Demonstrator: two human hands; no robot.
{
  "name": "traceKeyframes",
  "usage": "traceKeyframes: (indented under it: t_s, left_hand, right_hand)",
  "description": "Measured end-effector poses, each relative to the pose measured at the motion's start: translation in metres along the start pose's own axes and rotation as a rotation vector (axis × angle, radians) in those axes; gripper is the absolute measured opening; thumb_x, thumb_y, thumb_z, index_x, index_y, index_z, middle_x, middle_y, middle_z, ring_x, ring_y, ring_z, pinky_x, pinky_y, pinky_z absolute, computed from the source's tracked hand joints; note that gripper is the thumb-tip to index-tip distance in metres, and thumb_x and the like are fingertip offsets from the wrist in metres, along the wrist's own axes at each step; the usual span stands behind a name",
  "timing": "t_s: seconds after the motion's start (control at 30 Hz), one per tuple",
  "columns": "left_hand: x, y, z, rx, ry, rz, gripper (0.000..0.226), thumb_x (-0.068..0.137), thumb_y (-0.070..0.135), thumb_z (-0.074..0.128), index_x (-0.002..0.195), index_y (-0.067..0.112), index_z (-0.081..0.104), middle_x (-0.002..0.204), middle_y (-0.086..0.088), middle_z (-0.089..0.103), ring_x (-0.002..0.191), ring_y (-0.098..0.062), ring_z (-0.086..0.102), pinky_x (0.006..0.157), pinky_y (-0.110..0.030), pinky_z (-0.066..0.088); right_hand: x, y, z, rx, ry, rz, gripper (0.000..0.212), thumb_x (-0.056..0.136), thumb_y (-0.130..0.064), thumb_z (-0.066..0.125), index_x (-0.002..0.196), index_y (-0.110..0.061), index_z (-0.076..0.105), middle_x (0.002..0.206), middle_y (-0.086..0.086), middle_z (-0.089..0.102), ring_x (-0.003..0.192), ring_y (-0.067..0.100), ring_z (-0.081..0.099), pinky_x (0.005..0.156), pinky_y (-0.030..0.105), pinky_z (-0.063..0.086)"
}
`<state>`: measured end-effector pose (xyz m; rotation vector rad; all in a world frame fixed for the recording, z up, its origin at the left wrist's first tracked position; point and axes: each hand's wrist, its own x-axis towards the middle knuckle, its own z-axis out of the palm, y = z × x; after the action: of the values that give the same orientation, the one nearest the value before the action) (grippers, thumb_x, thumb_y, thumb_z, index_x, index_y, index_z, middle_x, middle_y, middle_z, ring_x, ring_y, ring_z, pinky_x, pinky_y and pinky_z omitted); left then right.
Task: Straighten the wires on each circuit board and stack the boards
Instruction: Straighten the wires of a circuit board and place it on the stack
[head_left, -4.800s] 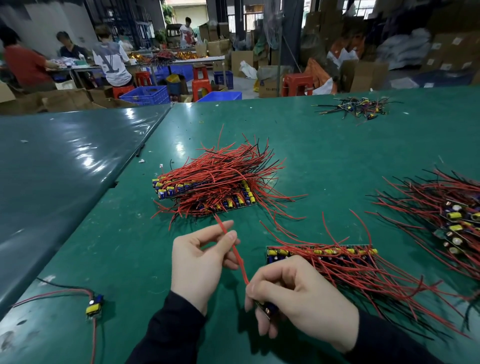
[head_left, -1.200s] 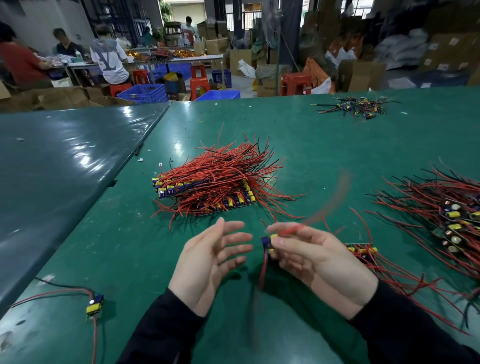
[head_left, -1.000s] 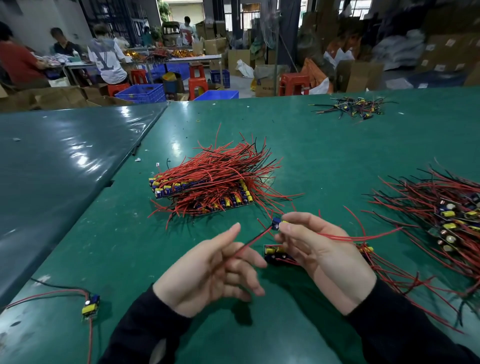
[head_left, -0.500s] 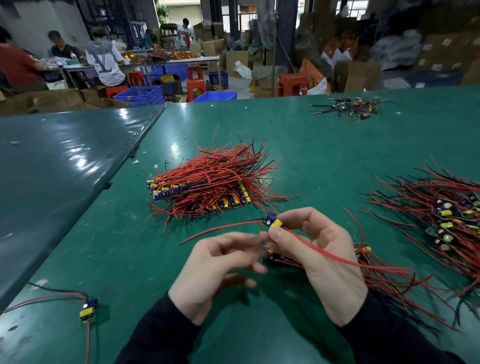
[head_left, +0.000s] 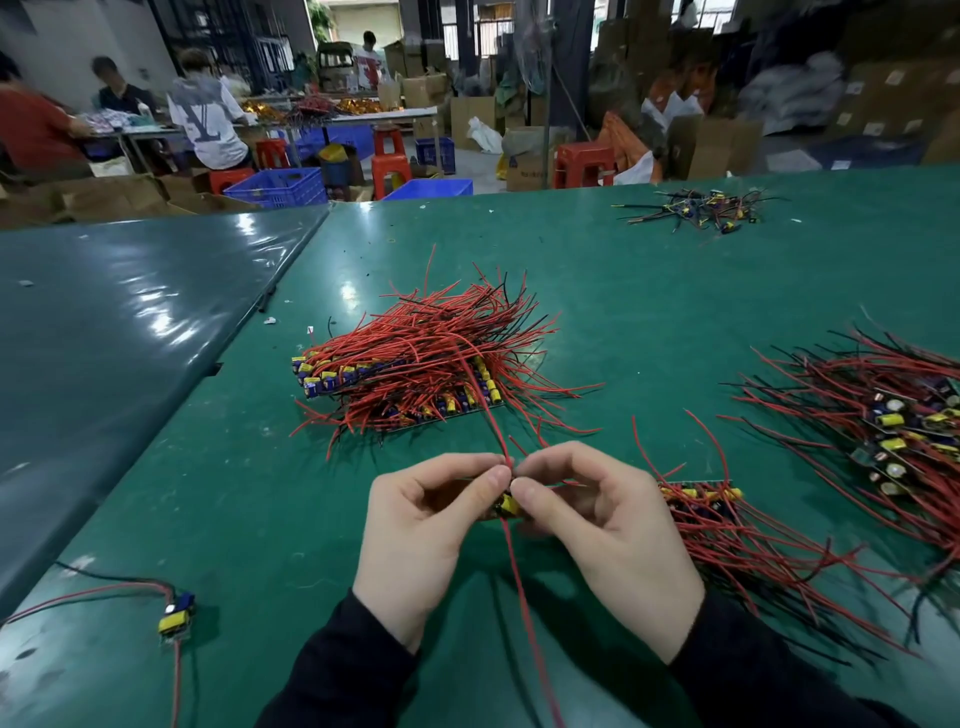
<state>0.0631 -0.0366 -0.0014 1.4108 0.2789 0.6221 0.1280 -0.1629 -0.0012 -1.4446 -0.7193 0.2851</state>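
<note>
Here, just below the middle of the frame, your left hand (head_left: 423, 540) and right hand (head_left: 608, 545) meet fingertip to fingertip, both curled and pinching one small circuit board (head_left: 508, 506) with a yellow part showing between them. One red wire (head_left: 480, 395) rises from the pinch toward the frame's centre, and another red wire (head_left: 530, 623) hangs down between your dark sleeves toward the bottom edge. Above your hands, at centre, lies the stacked pile of boards (head_left: 415, 371) on the green table (head_left: 649, 312), its wires fanned upward and rightward. Right of your right hand sits a row of boards (head_left: 701, 499) with wires trailing to the lower right; a loose heap (head_left: 893, 421) fills the right edge. A single board (head_left: 176, 616) lies at lower left.
</note>
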Motion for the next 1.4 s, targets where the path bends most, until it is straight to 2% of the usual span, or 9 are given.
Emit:
traceKeyframes:
  t_s: [0.17, 0.33, 0.5, 0.63, 0.87, 1.03, 1.17, 1.27, 1.4]
  left_hand:
    - [-0.002, -0.006, 0.003, 0.089, -0.052, 0.029, 0.009, 0.077, 0.004, 0.066, 0.074, 0.007, 0.074, 0.071, -0.002, 0.072, 0.065, -0.006, 0.061, 0.061, -0.016, 0.049]
    - [-0.001, -0.003, 0.001, 0.064, -0.055, 0.017, 0.014, 0.067, 0.021, 0.069, 0.070, 0.009, 0.075, 0.078, -0.008, 0.074, 0.067, -0.008, 0.063, 0.059, -0.019, 0.052]
    - [0.000, -0.002, -0.002, 0.093, -0.052, 0.065, 0.012, 0.065, 0.021, 0.071, 0.071, 0.014, 0.077, 0.076, -0.005, 0.074, 0.065, -0.010, 0.062, 0.061, -0.019, 0.050]
    - [0.000, -0.003, -0.004, 0.164, -0.083, 0.108, 0.016, 0.068, 0.019, 0.070, 0.078, 0.008, 0.076, 0.074, -0.002, 0.072, 0.070, -0.009, 0.061, 0.067, -0.019, 0.048]
    - [0.000, 0.000, -0.003, 0.142, -0.081, 0.095, 0.010, 0.066, 0.019, 0.070, 0.073, 0.014, 0.075, 0.078, -0.002, 0.075, 0.073, -0.006, 0.066, 0.068, -0.016, 0.049]
    - [0.001, 0.001, -0.005, 0.078, -0.060, 0.023, 0.020, 0.061, 0.014, 0.073, 0.080, 0.016, 0.076, 0.072, -0.003, 0.070, 0.071, -0.013, 0.061, 0.070, -0.020, 0.051]
    - [0.001, 0.002, -0.006, 0.139, -0.067, 0.075, 0.024, 0.069, -0.006, 0.075, 0.073, 0.018, 0.076, 0.066, -0.002, 0.068, 0.068, -0.015, 0.062, 0.066, -0.017, 0.050]
    - [0.001, 0.003, -0.006, 0.164, -0.034, 0.125, 0.025, 0.066, -0.011, 0.074, 0.063, 0.013, 0.069, 0.065, 0.001, 0.067, 0.064, -0.015, 0.062, 0.062, -0.018, 0.051]
    - [0.001, 0.003, -0.006, 0.174, -0.035, 0.118, 0.025, 0.066, -0.011, 0.075, 0.067, 0.013, 0.068, 0.066, 0.000, 0.068, 0.064, -0.014, 0.063, 0.062, -0.019, 0.051]
  right_hand:
    - [0.005, 0.001, -0.001, 0.200, 0.037, 0.152, 0.016, 0.072, 0.001, 0.074, 0.081, -0.007, 0.063, 0.072, -0.001, 0.065, 0.062, 0.013, 0.058, 0.062, 0.025, 0.052]
    - [0.007, 0.000, -0.003, 0.282, 0.060, 0.232, 0.028, 0.066, 0.007, 0.076, 0.085, -0.008, 0.062, 0.072, 0.001, 0.067, 0.063, 0.011, 0.061, 0.062, 0.017, 0.051]
    - [0.007, -0.001, -0.006, 0.185, -0.085, 0.393, 0.020, 0.074, -0.008, 0.074, 0.093, -0.008, 0.068, 0.070, -0.002, 0.069, 0.062, 0.006, 0.061, 0.054, 0.014, 0.044]
    - [0.005, -0.005, -0.004, 0.153, -0.212, 0.290, 0.014, 0.084, 0.000, 0.063, 0.086, -0.011, 0.072, 0.065, -0.009, 0.069, 0.059, -0.003, 0.058, 0.055, 0.009, 0.042]
    - [0.007, -0.002, -0.005, 0.135, -0.159, 0.298, 0.018, 0.079, -0.001, 0.067, 0.067, -0.013, 0.072, 0.059, -0.007, 0.063, 0.053, -0.002, 0.052, 0.052, 0.009, 0.039]
    - [0.004, 0.000, -0.004, 0.079, -0.219, 0.261, 0.010, 0.079, 0.001, 0.069, 0.080, -0.009, 0.072, 0.067, -0.006, 0.062, 0.061, 0.001, 0.052, 0.060, 0.011, 0.040]
    - [0.003, 0.002, -0.005, 0.049, -0.238, 0.257, 0.008, 0.077, 0.000, 0.070, 0.085, -0.001, 0.071, 0.079, 0.006, 0.062, 0.075, 0.013, 0.052, 0.074, 0.028, 0.040]
    - [0.003, 0.001, -0.004, 0.003, -0.301, 0.233, 0.011, 0.079, 0.001, 0.070, 0.085, -0.008, 0.072, 0.078, 0.004, 0.062, 0.073, 0.012, 0.052, 0.072, 0.027, 0.041]
    - [0.004, 0.001, -0.005, -0.019, -0.309, 0.215, 0.010, 0.080, 0.002, 0.068, 0.083, -0.007, 0.071, 0.076, 0.002, 0.062, 0.069, 0.008, 0.052, 0.067, 0.020, 0.042]
